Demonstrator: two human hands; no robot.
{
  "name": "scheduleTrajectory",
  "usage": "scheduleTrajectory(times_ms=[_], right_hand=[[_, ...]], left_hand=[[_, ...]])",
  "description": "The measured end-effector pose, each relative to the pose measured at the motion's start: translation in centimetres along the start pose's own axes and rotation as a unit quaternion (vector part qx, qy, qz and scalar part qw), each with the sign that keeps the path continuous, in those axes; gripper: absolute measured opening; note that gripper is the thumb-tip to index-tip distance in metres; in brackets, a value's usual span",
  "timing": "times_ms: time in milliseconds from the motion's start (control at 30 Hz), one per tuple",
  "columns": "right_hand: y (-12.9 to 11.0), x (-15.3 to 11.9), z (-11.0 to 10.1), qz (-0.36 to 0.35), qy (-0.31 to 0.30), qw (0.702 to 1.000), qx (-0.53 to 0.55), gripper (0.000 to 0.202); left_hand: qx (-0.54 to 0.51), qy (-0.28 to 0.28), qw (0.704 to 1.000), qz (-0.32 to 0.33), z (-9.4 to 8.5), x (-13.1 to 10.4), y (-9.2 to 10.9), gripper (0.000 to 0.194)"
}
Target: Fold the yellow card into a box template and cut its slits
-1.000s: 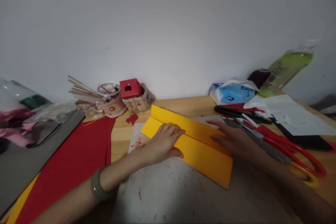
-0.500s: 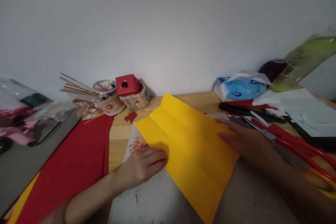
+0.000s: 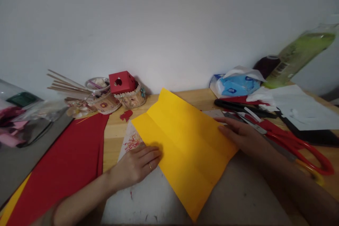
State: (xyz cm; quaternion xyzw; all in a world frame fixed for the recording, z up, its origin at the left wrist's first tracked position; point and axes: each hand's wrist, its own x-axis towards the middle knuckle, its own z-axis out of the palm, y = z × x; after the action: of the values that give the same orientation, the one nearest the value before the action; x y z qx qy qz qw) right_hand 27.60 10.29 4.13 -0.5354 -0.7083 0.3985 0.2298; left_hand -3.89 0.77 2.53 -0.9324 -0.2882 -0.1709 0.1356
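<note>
Counter point(image 3: 113, 132): sheet point(image 3: 182, 148) slants lengthwise, far-left to near-right, between curled left fingers point(image 3: 151, 153) and extended right fingers point(image 3: 231, 123), both touching; grips unclear.

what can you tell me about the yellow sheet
The yellow sheet is plain, like paper or thin card, with crease lines across it, and does not lie quite flat. It sits aslant over a grey board, one corner toward the viewer. The left hand touches its left edge, the right hand its right side.

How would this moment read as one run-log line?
left hand: at left edge of yellow paper | right hand: at its right edge | yellow paper: creased, spread open
</note>
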Motion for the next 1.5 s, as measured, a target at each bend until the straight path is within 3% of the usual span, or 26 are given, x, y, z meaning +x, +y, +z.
scheduleTrajectory(times_ms=[200, 367, 667, 767, 933, 1033, 1100, 1267, 1400, 1500], right_hand=[[0.6, 0.2, 0.3, 0.009, 0.027, 0.987, -0.16, 0.037], [0.6, 0.2, 0.6, -0.003, 0.045, 0.979, -0.199, 0.039], [0.8, 0.5, 0.8, -0.023, 0.022, 0.974, -0.223, 0.045], [0.7, 0.3, 1.1, -0.026, 0.019, 0.965, -0.26, 0.046], [0.6, 0.2, 1.4, -0.002, 0.007, 0.943, -0.333, 0.051], [0.7, 0.2, 1.4, 0.011, -0.007, 0.94, -0.342, 0.053], [0.9, 0.2, 1.4, 0.011, -0.007, 0.938, -0.345, 0.054], [1.1, 0.3, 1.5, 0.005, 0.009, 0.937, -0.35, 0.054], [0.2, 0.0, 1.3, 0.018, 0.031, 0.965, -0.259, 0.049], [-0.5, -0.3, 1.1, 0.027, 0.046, 0.981, -0.188, 0.047]], left_hand=[[0.022, -0.001, 1.0, 0.006, -0.6, 0.3, 0.1, 0.031], [0.028, 0.016, 0.999, -0.003, -0.1, -0.5, -0.3, 0.027], [0.06, -0.021, 0.998, -0.002, 0.2, -0.4, -2.6, 0.025], [0.055, -0.04, 0.997, -0.034, 0.5, -0.9, -3.0, 0.024], [-0.01, -0.017, 0.991, -0.13, 0.9, -1.4, -2.5, 0.022], [-0.017, -0.041, 0.981, -0.187, 0.8, -1.0, -1.5, 0.02], [-0.013, -0.074, 0.973, -0.218, 0.5, -0.6, -0.9, 0.029], [0.006, -0.132, 0.961, -0.243, 0.2, -0.2, -0.4, 0.04], [0.0, -0.106, 0.967, -0.23, 0.4, -0.3, -0.6, 0.042], [0.0, -0.046, 0.987, -0.156, 0.2, 0.0, -0.3, 0.032]])
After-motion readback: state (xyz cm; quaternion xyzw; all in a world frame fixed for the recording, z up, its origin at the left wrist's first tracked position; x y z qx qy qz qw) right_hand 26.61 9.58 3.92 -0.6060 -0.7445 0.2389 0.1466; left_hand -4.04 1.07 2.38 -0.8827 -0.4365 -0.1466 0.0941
